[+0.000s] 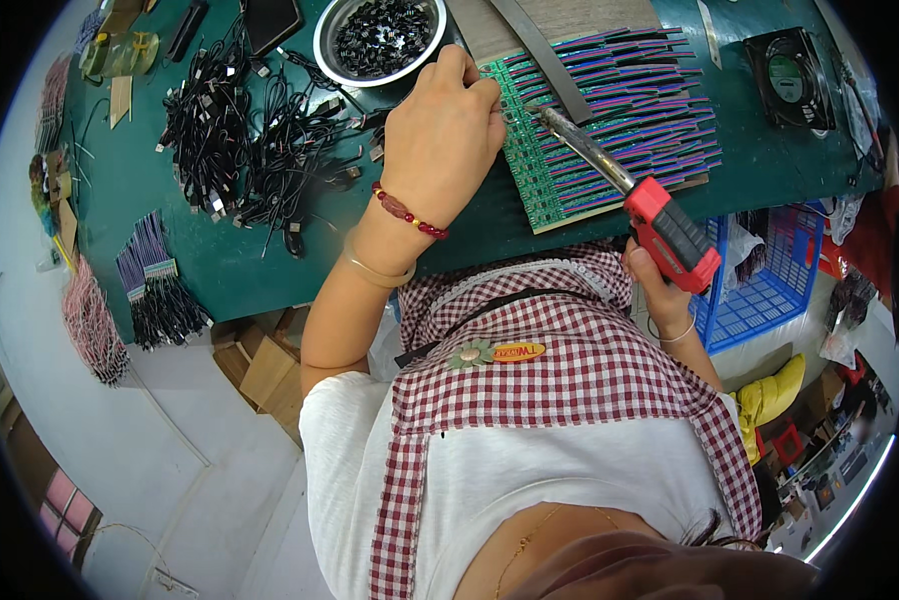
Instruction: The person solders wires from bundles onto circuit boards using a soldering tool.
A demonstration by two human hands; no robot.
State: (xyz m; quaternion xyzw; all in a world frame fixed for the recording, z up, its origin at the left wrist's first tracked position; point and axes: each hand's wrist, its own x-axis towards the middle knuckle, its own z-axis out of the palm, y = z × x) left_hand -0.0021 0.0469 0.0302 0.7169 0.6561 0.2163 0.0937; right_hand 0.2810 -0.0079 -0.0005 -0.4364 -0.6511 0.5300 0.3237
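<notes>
My left hand (pixel 442 140), a red bead bracelet at its wrist, reaches over the table with fingers closed at the upper left edge of a row of small green circuit boards (pixel 533 180). What the fingertips pinch is hidden under the hand. From these boards, bundles of black, blue and pink wires (pixel 635 130) run to the right. My right hand (pixel 660 287), by the table's near edge, grips a soldering gun (pixel 675 240) with a red and black body, partly hiding the fingers. Its metal barrel slants up and left, the tip over the boards. A grey metal bar (pixel 545 60) lies across the wires.
A metal bowl (pixel 320 45) of small black parts stands beyond my left hand. Black USB cables (pixel 210 130) pile up at left, with more wire bundles (pixel 160 285) at the table's edge. A black fan (pixel 790 80) sits at right; a blue crate (pixel 765 290) is below.
</notes>
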